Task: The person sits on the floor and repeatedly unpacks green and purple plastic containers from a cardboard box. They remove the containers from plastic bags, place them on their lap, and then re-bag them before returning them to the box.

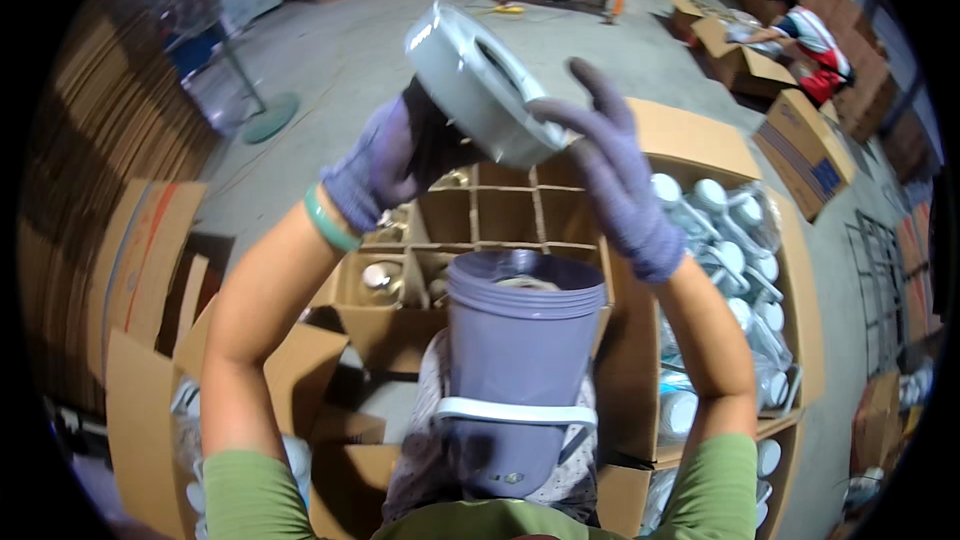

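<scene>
A round grey-blue plastic lid is held up and tilted in front of me. My left hand, in a purple glove with a dark palm, grips it from the left and below. The gloved fingers of my right hand are spread at the lid's right edge, with a fingertip against it. Below both hands, a purple-grey plastic bucket stands uncovered on my lap, with a pale handle lying across its front. Something pale shows inside the bucket, but I cannot tell what.
A divided cardboard box with glass jars lies beyond the bucket. At right, an open carton holds several white-capped containers. Stacked flat cardboard and a fan stand are at left. A co-worker bends over boxes at upper right.
</scene>
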`<action>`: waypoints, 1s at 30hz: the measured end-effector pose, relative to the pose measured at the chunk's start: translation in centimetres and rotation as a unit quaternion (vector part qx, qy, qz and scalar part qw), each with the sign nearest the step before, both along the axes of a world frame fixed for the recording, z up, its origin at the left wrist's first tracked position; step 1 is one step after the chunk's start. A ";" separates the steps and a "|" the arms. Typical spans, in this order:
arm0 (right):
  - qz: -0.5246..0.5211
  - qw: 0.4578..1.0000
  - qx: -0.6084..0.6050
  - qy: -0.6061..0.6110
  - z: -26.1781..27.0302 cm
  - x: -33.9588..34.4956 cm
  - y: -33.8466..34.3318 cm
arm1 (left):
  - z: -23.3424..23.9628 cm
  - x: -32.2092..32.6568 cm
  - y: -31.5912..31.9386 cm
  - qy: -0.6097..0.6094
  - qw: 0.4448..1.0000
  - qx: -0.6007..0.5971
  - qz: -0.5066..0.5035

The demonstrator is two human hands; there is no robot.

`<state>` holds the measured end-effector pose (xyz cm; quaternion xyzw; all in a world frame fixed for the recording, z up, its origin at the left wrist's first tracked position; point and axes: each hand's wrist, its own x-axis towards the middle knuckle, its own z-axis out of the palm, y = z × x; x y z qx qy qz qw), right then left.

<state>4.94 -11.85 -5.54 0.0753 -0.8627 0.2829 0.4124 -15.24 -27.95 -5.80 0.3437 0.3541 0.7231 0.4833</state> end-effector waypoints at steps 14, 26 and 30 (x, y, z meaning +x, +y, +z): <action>0.017 0.973 -0.207 -0.104 -2.8 -0.7 -0.3 | -4.0 2.5 1.7 0.402 0.872 0.003 0.280; 0.082 0.917 -0.375 -0.107 -1.8 -0.3 -1.5 | -4.6 3.1 3.7 0.626 0.659 0.121 0.400; 0.079 0.908 -0.367 -0.184 0.4 2.1 1.5 | -3.7 2.5 1.1 0.556 0.702 0.136 0.423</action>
